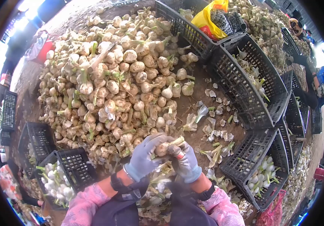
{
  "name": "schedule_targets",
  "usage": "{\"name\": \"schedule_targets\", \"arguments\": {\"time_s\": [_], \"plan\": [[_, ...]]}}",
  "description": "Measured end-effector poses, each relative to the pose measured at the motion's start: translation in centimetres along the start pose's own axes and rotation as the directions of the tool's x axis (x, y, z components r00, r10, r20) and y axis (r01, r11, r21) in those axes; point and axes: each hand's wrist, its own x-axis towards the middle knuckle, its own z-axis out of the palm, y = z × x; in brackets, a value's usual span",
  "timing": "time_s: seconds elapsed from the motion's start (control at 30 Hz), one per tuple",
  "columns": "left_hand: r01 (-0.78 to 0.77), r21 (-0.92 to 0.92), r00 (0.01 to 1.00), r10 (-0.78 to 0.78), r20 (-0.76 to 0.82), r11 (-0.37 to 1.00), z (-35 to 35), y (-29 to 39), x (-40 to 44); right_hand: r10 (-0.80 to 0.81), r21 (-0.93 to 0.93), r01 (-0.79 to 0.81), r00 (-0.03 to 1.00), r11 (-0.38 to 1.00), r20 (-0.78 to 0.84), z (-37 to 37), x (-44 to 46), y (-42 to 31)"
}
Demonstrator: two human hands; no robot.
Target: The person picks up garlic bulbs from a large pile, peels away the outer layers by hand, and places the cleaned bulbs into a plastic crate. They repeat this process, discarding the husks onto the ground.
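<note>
One garlic bulb (162,149) lies gripped in the left hand (144,155), right hand (187,164) close against it, grip unclear.

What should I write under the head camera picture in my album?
Gloved left hand and right hand hold a garlic bulb beside a big pile, black crates around.

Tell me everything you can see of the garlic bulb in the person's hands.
The garlic bulb is rounded, whitish with brown, dirt-like stains, and its skin looks dry. A pale, thick stem appears to extend from it toward the picture's upper right. The gloved left hand cups it; the gloved right hand meets its right side. Partly covered, it shows no clear root end.
</note>
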Motion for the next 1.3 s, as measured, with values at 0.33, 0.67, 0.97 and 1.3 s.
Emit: {"name": "schedule_targets", "arguments": {"time_s": [0.33,0.67,0.97,1.3], "plan": [[-0.030,-0.049,0.998,0.027,-0.065,0.998,-0.1,-0.5,-0.3,-0.096,-0.155,0.089,0.995,0.984,-0.039,1.3,-1.0,-0.3],[-0.017,0.023,1.000,0.017,-0.017,1.000,-0.3,0.1,-0.5,-0.302,-0.389,0.271,0.953,0.881,-0.019,-0.1,-0.4,0.8],[0.587,-0.809,0.759,-0.326,0.563,-0.030,-1.3,-0.8,-0.7,-0.562,-0.816,0.489,0.786,0.310,0.258,-0.1,0.8,-0.6],[0.532,-0.694,0.831,-0.454,0.321,0.485,-1.6,-0.5,-0.3,-0.237,-0.472,0.221,0.971,0.853,0.025,1.7,-1.3,-1.0]]}}
